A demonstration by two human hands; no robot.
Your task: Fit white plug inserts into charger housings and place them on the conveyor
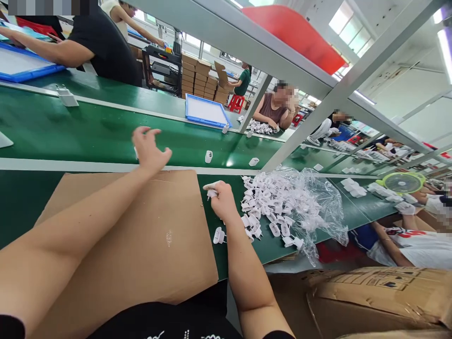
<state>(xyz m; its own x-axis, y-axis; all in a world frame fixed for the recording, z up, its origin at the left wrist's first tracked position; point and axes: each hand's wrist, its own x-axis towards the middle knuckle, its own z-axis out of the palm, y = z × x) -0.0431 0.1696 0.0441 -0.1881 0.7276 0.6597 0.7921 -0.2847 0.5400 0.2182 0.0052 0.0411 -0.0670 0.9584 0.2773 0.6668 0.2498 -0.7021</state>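
My left hand (pixel 150 148) reaches over the green conveyor belt (pixel 102 136), fingers spread and curved, holding nothing. A bit of white shows at its left edge, mostly hidden behind the hand. My right hand (pixel 222 200) is closed around a small white plug adapter (pixel 212 193), just right of the cardboard sheet (pixel 141 230); something white covers its pointing finger. Below that hand a loose plug adapter (pixel 219 235) lies on the table. To the right spreads a heap of white plug adapters (pixel 264 200), partly on a clear plastic bag (pixel 325 202).
On the belt stand a white adapter (pixel 208 156) and another adapter (pixel 254 162). Across it lies a blue-rimmed tray (pixel 206 123). A metal post (pixel 300 129) rises beyond the heap. Cardboard boxes (pixel 381 296) stand at the lower right. Several people work around the line.
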